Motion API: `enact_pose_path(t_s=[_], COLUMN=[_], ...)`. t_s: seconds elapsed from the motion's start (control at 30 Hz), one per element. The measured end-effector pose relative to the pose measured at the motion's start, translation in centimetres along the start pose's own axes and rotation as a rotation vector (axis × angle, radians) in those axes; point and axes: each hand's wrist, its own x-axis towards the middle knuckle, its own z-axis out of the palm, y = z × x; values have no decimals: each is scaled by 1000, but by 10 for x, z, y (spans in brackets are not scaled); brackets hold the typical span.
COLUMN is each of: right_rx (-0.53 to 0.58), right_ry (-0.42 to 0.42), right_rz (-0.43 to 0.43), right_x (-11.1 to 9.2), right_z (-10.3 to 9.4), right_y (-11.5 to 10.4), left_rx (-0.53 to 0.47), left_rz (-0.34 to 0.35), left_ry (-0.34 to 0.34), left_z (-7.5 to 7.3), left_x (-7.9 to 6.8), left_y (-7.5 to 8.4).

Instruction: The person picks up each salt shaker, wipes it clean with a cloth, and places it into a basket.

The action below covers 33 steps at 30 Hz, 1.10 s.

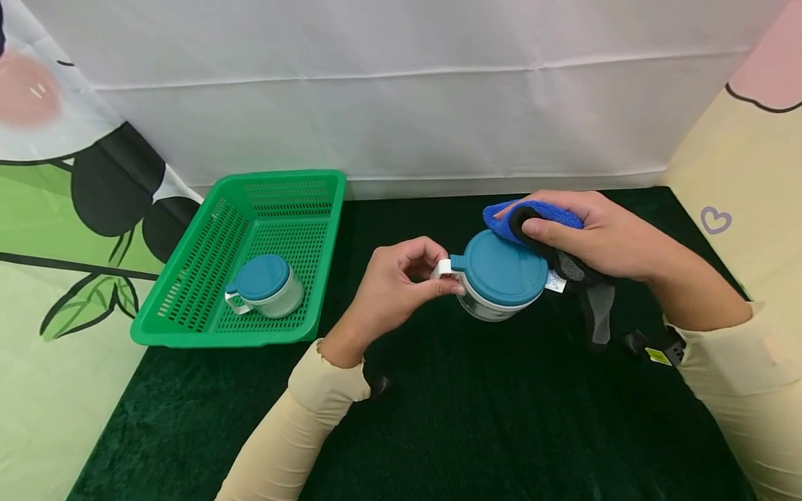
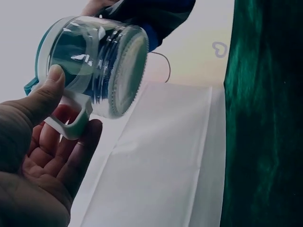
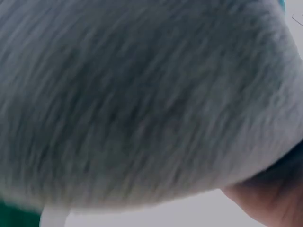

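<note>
A clear glass jar [image 2: 78, 59] with a blue lid [image 1: 506, 268] and a white handle [image 2: 71, 120] is held up above the dark green cloth. My left hand [image 1: 407, 282] grips it by the handle, thumb against the jar's side in the left wrist view. My right hand [image 1: 583, 229] holds a blue, black and grey cloth [image 1: 551, 214] against the far right edge of the lid. A white tag [image 1: 555, 282] sticks out from the cloth. Grey cloth [image 3: 142, 104] fills most of the right wrist view, blurred, hiding nearly all of the right hand there.
A green plastic basket [image 1: 326, 278] stands to the left, with a second blue-lidded jar [image 1: 266, 285] in it. Dark green cloth [image 1: 501, 417] covers the table. A white curtain [image 1: 407, 125] hangs behind, and printed sheets [image 1: 745, 174] flank both sides.
</note>
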Motion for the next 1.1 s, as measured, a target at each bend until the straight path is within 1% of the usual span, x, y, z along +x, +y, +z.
enact_pose_path(t_s=[0.07, 0.17, 0.33, 0.47, 0.6, 0.7, 0.87, 0.97, 1.1], right_rx=[-64, -173, -399, -583, -702, -734, -701, -668, -618], right_ry=[-11, -5, 37, 99, 166, 213, 262, 281, 282], right_rz=[-10, -17, -23, -86, -174, -225, -298, -323, -327], right_x=[2, 3, 3, 1, -4, -10, -24, -31, -40], right_z=[1, 5, 20, 35, 49, 56, 62, 63, 63], right_y=[-3, -10, -25, -35, -38, -39, -39, -38, -36], left_rx=[26, 67, 128, 161, 189, 200, 179, 172, 159], left_rz=[-11, -24, -44, -48, -57, -80, -113, -118, -136], left_ry=[-5, -7, 4, 32, 82, 122, 177, 196, 221], left_z=[1, 4, 8, 12, 13, 12, 5, 1, -7], left_x=[0, 0, -1, -1, 0, 0, 2, 3, 4], left_y=[-1, -1, -1, -1, -1, 0, 3, 5, 8])
